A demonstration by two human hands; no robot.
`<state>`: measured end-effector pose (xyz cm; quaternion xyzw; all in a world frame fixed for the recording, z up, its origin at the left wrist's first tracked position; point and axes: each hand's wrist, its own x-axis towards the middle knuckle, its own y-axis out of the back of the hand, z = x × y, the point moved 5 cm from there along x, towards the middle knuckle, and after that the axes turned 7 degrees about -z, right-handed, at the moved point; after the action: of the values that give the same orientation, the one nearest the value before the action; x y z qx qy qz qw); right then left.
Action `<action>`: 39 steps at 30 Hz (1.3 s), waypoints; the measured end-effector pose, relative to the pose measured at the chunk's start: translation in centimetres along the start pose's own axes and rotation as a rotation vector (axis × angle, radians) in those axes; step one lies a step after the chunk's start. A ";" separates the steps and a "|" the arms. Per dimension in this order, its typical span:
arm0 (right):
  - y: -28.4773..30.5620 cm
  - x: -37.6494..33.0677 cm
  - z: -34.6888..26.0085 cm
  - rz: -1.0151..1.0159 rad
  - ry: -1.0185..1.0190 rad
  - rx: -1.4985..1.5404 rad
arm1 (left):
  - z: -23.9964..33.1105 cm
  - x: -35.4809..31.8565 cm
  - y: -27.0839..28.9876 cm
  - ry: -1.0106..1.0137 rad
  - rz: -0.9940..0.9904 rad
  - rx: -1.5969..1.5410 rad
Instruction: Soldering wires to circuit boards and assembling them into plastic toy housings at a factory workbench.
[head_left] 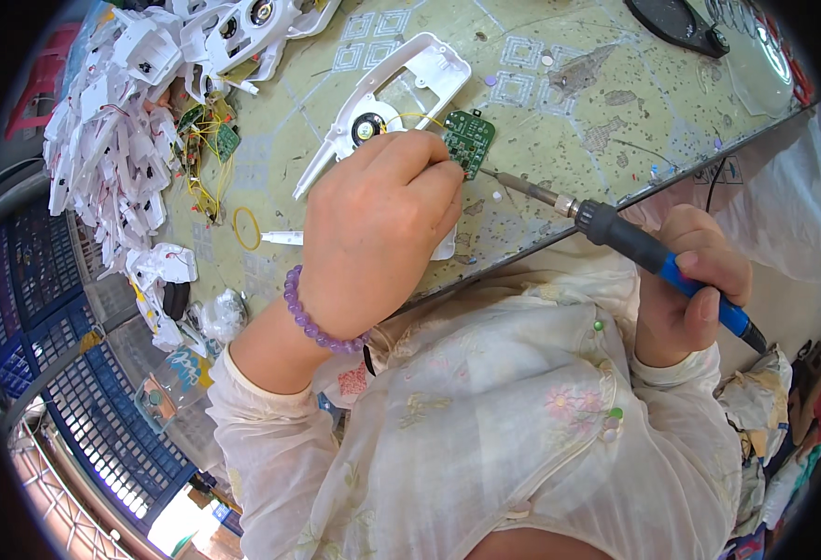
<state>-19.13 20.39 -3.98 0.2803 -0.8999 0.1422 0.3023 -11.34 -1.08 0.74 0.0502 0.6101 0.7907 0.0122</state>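
My left hand (387, 219) is closed over the near edge of a green circuit board (467, 140), its fingers pinched together beside it. What the fingertips grip is partly hidden by the hand. A yellow wire runs from the board to a small round speaker (367, 129) set in a white plastic housing (434, 67) lying on the table. In my right hand (695, 271) is a soldering iron (630, 238) with a black and blue handle. Its metal tip points left and reaches the lower right edge of the board; whether it touches is too small to tell.
White plastic housings (112, 140) lie heaped at the left, with several small boards and yellow wires (214, 149) beside them. A yellow ring (246, 229) lies near my left wrist. A black flat part (676, 26) and a metal coil (735, 14) are at the far right. Blue crates (102, 373) stand at lower left.
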 end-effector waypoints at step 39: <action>-10.4 6.1 2.5 -0.573 -0.057 -0.954 | -11.4 1.8 -0.6 0.397 -0.129 -0.505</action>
<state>-18.13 8.43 -1.19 0.3495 -0.7601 -0.3767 0.3978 -14.18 -11.81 -2.62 -0.1482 0.3870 0.9090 -0.0449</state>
